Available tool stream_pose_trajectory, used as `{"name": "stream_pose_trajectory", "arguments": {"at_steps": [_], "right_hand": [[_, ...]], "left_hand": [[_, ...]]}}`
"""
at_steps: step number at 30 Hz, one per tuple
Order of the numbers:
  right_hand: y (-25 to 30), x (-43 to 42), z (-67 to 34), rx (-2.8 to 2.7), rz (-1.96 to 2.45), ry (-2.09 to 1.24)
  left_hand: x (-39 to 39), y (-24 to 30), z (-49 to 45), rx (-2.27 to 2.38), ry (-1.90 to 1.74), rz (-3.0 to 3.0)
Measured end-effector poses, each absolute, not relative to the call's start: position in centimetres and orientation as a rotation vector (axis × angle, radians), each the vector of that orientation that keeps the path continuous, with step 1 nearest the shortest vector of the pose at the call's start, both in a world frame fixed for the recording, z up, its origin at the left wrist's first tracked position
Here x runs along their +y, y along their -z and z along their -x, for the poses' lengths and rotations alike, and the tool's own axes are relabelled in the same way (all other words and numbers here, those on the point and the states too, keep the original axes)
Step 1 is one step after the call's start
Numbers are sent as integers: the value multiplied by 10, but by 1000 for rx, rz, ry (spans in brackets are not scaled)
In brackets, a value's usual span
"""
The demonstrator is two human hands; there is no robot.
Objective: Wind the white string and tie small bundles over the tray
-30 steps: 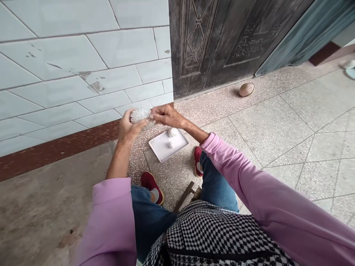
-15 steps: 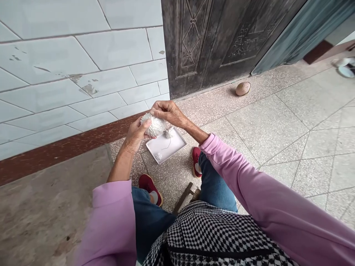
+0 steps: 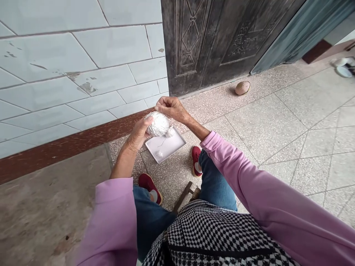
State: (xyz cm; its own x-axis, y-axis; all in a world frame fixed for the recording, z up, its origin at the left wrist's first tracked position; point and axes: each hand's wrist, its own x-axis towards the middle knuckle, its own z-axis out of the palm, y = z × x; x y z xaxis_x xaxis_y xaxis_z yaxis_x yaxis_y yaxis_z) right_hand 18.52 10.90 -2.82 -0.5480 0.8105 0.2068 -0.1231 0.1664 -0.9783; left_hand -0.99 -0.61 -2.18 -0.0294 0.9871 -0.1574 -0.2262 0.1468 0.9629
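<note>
A large ball of white yarn (image 3: pixel 158 125) rests in my left hand (image 3: pixel 138 133), the thumb lying over its near side and the fingers mostly hidden beneath it. My right hand (image 3: pixel 173 109) is closed in a pinch at the ball's upper edge, on the yarn; the strand between the fingertips is too fine to make out. Below the hands, a shallow white tray (image 3: pixel 177 145) sits on the floor. Inside it are a small white yarn ball (image 3: pixel 171 132) and a smaller white tuft (image 3: pixel 159 154), with a thin strand running across the tray.
My red shoes (image 3: pixel 150 186) stand either side of the tray, near a wooden stool part (image 3: pixel 183 196). A tiled wall (image 3: pixel 111 48) and a dark carved door (image 3: pixel 205 44) rise ahead. A rounded tan object (image 3: pixel 242 88) lies by the doorway on the speckled floor (image 3: pixel 257 122).
The yarn ball has turned and shifted slightly right in my left hand. My right hand has lifted a little and moved slightly right. The small yarn ball in the tray has shifted.
</note>
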Motion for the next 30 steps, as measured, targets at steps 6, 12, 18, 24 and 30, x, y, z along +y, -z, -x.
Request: {"name": "stream_pose_trajectory", "arguments": {"at_steps": [6, 12, 18, 24, 30], "right_hand": [[18, 103, -180, -1652, 744, -1514], [2, 94, -176, -1651, 845, -1476], [8, 99, -172, -1661, 786, -1488], [21, 107, -177, -1662, 826, -1585], [29, 111, -177, -1588, 832, -1683]], "left_hand": [[-10, 18, 19, 1105, -1230, -965], [-12, 13, 25, 1063, -1217, -1023], [-16, 14, 18, 1039, -1191, -991], [-16, 16, 14, 993, -1240, -968], [-9, 12, 9, 948, -1370, -852]]}}
